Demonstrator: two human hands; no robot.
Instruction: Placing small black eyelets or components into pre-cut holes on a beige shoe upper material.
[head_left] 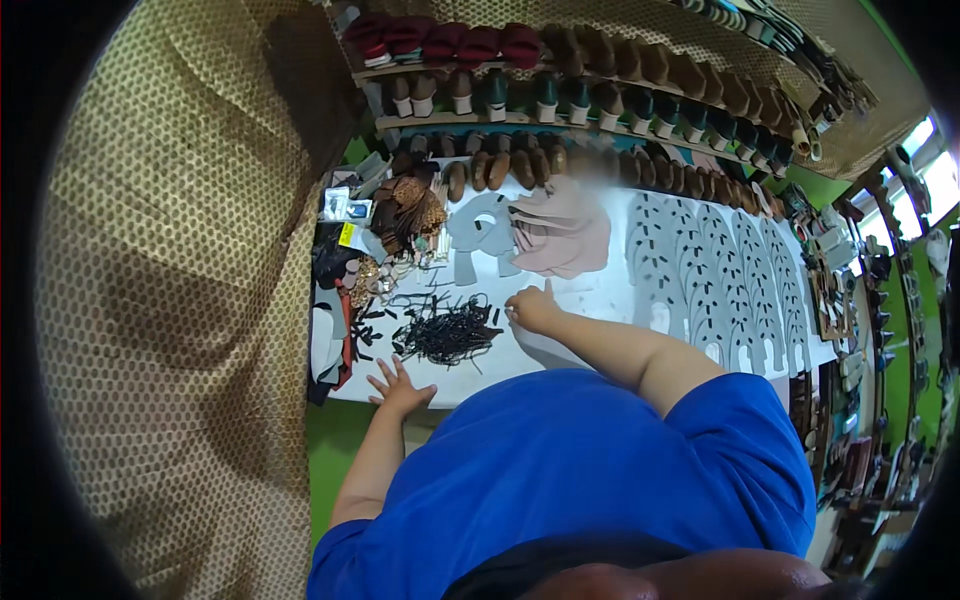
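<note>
Fingers (512, 306) beside black strips (445, 335)

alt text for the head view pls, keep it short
Seen from above, a person in a blue shirt leans over a white table, left hand flat near its edge, right hand beside a pile of dark strips. Shoe racks stand behind.

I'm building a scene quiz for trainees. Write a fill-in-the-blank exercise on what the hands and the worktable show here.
1. The left hand lies flat with fingers spread near the table's ____ edge.
2. The right hand rests just right of a pile of ____ cords.
3. The person's shirt is ____.
4. The grey cut-out pieces lie in a row on the white table, to the ____ of the right hand.

Missing words: near (front); black; blue; right
</note>
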